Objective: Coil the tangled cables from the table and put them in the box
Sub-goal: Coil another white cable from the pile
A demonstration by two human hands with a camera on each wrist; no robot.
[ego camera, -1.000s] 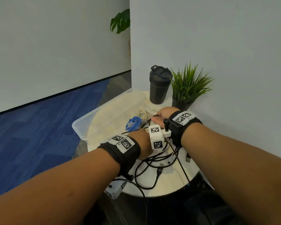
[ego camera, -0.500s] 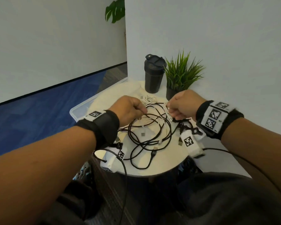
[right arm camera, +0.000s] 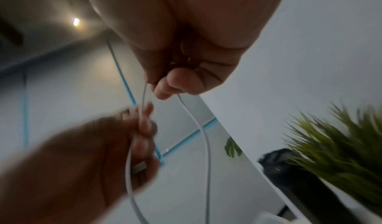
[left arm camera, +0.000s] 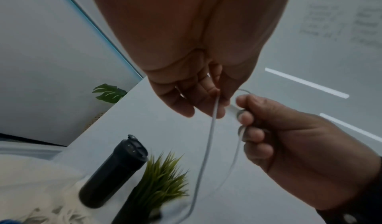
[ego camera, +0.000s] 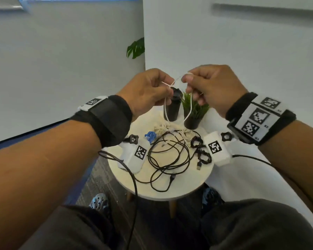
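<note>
Head view: both hands are raised above the round table (ego camera: 197,188), working one white cable (ego camera: 188,112) free of the heap.
Left hand (ego camera: 148,92): fingers curled, pinching the white cable near one end; a strand hangs from it toward the table.
Right hand (ego camera: 213,89): fingers curled round the same cable just beside the left hand, with a short arc of cable bridging the two.
Reason for the hold: judged as the start of a coil, since lifting lets the slack hang in a loose U and shows whether it is clear of the other cables.
White cable, lower end: reaches down to the pale tangle (ego camera: 163,129) at the back of the table (whether it is still caught there cannot be told).
Black cables (ego camera: 170,156): sprawled over the table's middle, one loop lying close to the front rim.
Blue cable (ego camera: 150,137): small bundle at the left.
Obstacles: bottle (ego camera: 173,107) and plant (ego camera: 194,110) stand directly under the hanging loop.
Open room: free air above and toward the person.
Box: not visible from any camera.
</note>
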